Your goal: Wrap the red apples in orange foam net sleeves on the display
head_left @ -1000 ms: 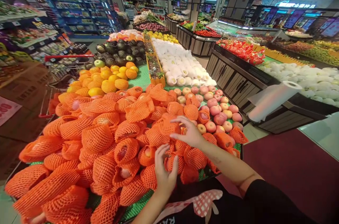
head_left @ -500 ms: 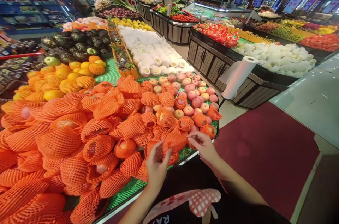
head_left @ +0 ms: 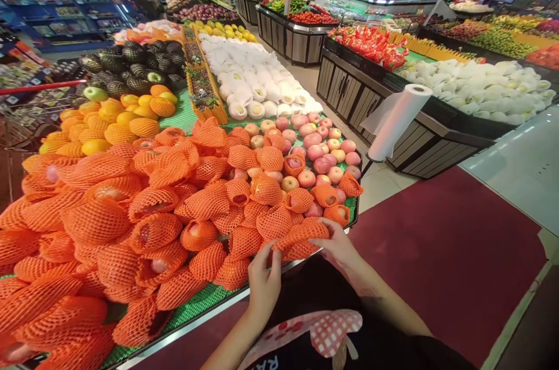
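Note:
An orange foam fruit net (head_left: 301, 240) is stretched between my two hands at the front edge of the stand. My left hand (head_left: 265, 279) pinches its left end between thumb and fingers. At the other end, my right hand (head_left: 339, 243) grips the net with its fingers closed. Whether a fruit is inside this net cannot be made out. Just behind it lies a netted apple (head_left: 273, 223), among several more in orange nets. Bare red apples (head_left: 322, 166) lie farther back on the green mat (head_left: 198, 302).
Orange-netted fruit (head_left: 96, 224) is heaped on the left. Behind are yellow-orange fruit (head_left: 126, 125), dark netted melons (head_left: 131, 64) and white-wrapped fruit (head_left: 248, 76). A plastic bag roll (head_left: 402, 122) stands at the right corner, beside another stand (head_left: 362, 90).
Both hands have come slightly toward me with the net, which is now drawn out longer between them. The view has shifted a little.

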`<state>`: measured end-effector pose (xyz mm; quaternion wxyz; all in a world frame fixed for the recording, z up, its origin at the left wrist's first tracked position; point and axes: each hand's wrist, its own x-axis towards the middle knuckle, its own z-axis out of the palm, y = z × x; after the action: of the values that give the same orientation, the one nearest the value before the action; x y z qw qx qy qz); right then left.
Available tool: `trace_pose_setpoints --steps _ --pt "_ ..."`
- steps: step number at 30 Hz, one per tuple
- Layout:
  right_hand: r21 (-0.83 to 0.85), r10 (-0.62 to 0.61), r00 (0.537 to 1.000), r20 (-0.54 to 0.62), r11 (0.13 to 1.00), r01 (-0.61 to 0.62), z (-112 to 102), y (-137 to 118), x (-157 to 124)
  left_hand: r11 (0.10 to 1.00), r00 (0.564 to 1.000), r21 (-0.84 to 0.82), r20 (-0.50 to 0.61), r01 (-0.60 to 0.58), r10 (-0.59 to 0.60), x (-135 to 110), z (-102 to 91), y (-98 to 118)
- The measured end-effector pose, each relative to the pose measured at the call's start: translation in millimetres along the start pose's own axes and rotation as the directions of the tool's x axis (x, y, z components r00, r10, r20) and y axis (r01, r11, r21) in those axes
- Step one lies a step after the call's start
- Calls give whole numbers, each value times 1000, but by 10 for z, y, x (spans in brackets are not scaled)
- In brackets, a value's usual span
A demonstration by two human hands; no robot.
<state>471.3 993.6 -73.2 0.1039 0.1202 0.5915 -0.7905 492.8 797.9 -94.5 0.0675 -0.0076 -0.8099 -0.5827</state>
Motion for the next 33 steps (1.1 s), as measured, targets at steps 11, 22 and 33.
trace_pose_setpoints --steps 11,22,33 --pt "315 188 982 -25 934 -171 -526 -365 473 951 936 -291 -293 108 -196 324 597 252" --pt "158 54 975 217 983 -90 -1044 -512 798 919 952 -309 -103 244 -287 777 1153 44" --pt "-191 -15 767 641 965 178 -1069 -695 1066 824 845 -523 -322 218 -427 961 1109 254"
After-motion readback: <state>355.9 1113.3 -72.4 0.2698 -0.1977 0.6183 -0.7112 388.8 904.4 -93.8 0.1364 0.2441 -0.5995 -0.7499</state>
